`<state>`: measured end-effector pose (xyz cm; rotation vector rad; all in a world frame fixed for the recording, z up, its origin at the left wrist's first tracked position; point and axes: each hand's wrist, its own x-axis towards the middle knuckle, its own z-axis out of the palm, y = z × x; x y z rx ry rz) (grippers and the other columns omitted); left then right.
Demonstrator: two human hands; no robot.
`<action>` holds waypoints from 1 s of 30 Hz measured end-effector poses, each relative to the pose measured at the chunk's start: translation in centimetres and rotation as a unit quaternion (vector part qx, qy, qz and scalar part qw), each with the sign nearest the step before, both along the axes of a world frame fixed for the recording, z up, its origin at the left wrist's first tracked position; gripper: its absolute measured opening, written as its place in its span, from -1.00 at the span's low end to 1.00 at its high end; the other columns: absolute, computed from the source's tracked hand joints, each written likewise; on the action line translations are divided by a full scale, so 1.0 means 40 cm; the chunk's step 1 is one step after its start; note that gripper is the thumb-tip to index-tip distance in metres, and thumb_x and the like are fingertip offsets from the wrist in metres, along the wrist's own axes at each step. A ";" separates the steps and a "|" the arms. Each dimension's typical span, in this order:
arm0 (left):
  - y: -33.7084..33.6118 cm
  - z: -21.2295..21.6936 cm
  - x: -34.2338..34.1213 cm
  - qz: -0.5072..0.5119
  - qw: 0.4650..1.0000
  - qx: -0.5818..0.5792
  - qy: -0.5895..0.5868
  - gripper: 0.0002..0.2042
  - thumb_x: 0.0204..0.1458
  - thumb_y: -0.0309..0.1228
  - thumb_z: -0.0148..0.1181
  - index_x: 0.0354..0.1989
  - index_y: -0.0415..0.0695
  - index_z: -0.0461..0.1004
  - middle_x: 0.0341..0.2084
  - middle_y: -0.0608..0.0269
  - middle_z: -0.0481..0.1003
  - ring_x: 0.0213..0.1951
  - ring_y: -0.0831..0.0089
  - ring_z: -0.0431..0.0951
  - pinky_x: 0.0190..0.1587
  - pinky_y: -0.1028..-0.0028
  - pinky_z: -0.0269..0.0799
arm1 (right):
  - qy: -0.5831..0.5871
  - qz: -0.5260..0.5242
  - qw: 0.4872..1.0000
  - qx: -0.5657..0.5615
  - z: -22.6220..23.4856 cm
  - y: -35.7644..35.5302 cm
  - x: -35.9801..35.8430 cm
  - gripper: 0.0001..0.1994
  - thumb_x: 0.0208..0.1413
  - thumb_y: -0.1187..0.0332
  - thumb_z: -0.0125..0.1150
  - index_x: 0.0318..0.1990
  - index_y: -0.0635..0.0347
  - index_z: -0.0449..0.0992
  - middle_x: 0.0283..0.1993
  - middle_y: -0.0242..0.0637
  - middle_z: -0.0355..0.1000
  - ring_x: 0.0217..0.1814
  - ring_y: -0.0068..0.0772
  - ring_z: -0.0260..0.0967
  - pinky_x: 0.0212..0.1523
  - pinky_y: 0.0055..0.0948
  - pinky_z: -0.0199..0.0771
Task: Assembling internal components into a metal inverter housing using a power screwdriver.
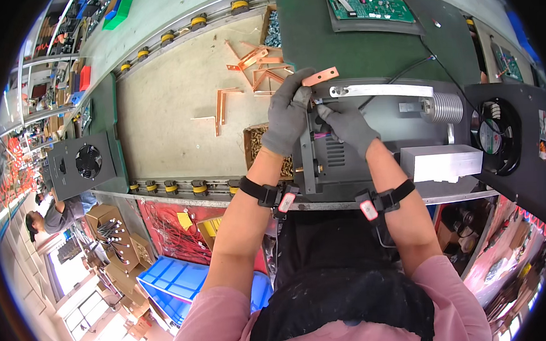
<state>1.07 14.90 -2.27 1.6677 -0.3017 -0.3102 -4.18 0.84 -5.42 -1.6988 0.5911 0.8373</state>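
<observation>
Both my hands wear grey gloves and meet at the left end plate of a dark metal chassis. My left hand is closed on a flat copper bar, whose holed end sticks out to the right past the fingertips. My right hand reaches inside the chassis, fingers curled by the end plate; whatever they pinch is hidden. Pink wires show just below its fingers. A long silver bar, a silver coil and a pale metal block sit on the chassis.
Bent copper bars lie loose on the bench at left. A box of brass fasteners stands left of the chassis, a box of screws farther back. A green circuit board lies behind. A fan panel stands at right.
</observation>
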 end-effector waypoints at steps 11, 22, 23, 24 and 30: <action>0.030 -0.006 0.004 -0.026 0.993 0.085 -0.082 -0.77 0.01 -0.49 0.00 -0.13 -0.21 0.42 -0.33 0.00 0.50 -0.25 0.16 0.51 -0.17 0.35 0.40 | -0.299 -0.017 0.949 -0.097 0.072 0.043 -0.114 -0.76 0.04 0.28 0.12 -0.21 0.26 0.49 -0.29 -0.13 0.43 -0.25 -0.19 0.39 -0.18 -0.32 0.36; 0.140 0.027 0.022 -0.065 0.975 0.209 -0.041 -0.64 0.15 -0.27 -0.08 0.02 -0.25 0.30 -0.19 0.23 0.45 -0.15 0.45 0.42 -0.05 0.46 0.32 | -0.286 0.239 0.927 0.030 0.267 -0.219 -0.501 -0.75 0.07 0.19 0.07 -0.19 0.11 0.45 -0.22 -0.18 0.42 -0.13 -0.12 0.40 -0.07 -0.20 0.37; 0.160 0.033 0.031 -0.054 0.977 0.207 -0.017 -0.66 0.12 -0.29 -0.07 0.01 -0.22 0.31 -0.21 0.25 0.44 -0.20 0.48 0.43 -0.12 0.49 0.33 | -0.303 0.210 0.929 0.025 0.265 -0.259 -0.531 -0.75 0.07 0.19 0.07 -0.19 0.11 0.45 -0.22 -0.18 0.42 -0.13 -0.12 0.40 -0.07 -0.20 0.37; 0.177 0.038 0.038 -0.040 0.975 0.215 0.023 -0.67 0.10 -0.30 -0.06 0.00 -0.20 0.32 -0.23 0.28 0.43 -0.26 0.52 0.43 -0.19 0.52 0.34 | -0.263 0.164 0.951 0.022 0.261 -0.302 -0.563 -0.74 0.07 0.20 0.09 -0.16 0.12 0.44 -0.24 -0.19 0.43 -0.19 -0.15 0.42 -0.13 -0.25 0.40; 0.238 0.040 0.040 -0.013 0.965 0.252 -0.066 -0.53 0.14 -0.02 -0.05 0.04 -0.16 0.31 -0.26 0.28 0.44 -0.29 0.54 0.46 -0.32 0.57 0.38 | -0.206 0.065 0.954 -0.208 0.199 -0.570 -0.663 -0.76 0.05 0.24 0.13 -0.14 0.09 0.47 -0.26 -0.22 0.45 -0.24 -0.18 0.44 -0.20 -0.29 0.43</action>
